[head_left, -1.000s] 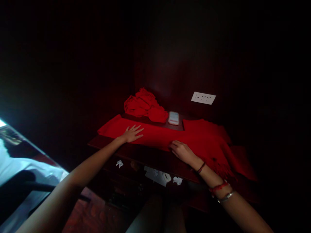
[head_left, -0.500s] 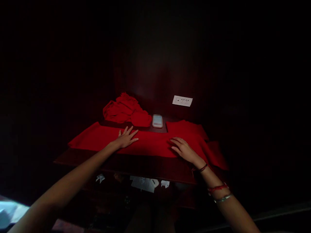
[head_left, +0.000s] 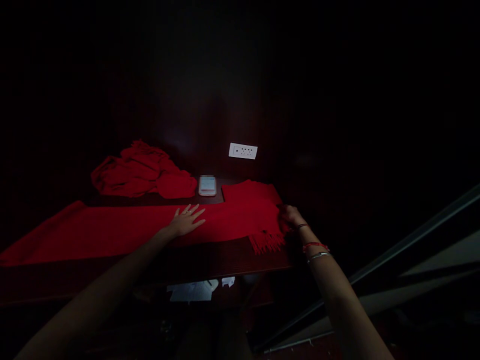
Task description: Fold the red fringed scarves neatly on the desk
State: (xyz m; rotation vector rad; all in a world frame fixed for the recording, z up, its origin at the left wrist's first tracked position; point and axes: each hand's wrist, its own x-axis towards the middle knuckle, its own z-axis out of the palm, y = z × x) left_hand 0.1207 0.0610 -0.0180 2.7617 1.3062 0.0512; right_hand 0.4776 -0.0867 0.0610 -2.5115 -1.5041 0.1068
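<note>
A long red fringed scarf [head_left: 123, 227] lies spread along the dark wooden table. Its fringe hangs at the front near the right end. My left hand [head_left: 184, 222] rests flat on the cloth, fingers spread, palm down. At the scarf's right edge is my right hand [head_left: 291, 216], its fingers curled closed on the cloth there; the fingertips are dark and partly hidden. Behind that end, a flat red cloth part [head_left: 249, 190] reaches toward the wall; I cannot tell whether it belongs to the same scarf.
A crumpled heap of red cloth [head_left: 144, 172] sits at the back left. Beside it a phone [head_left: 207, 185] with a lit screen lies on the table [head_left: 225, 260]. A white socket plate [head_left: 243, 151] is on the dark wall. Papers [head_left: 191, 291] lie on a shelf below.
The view has swung right. My right hand has gone from open over the cloth to closed at its right edge. The fringe now shows at the front; my left hand stays flat.
</note>
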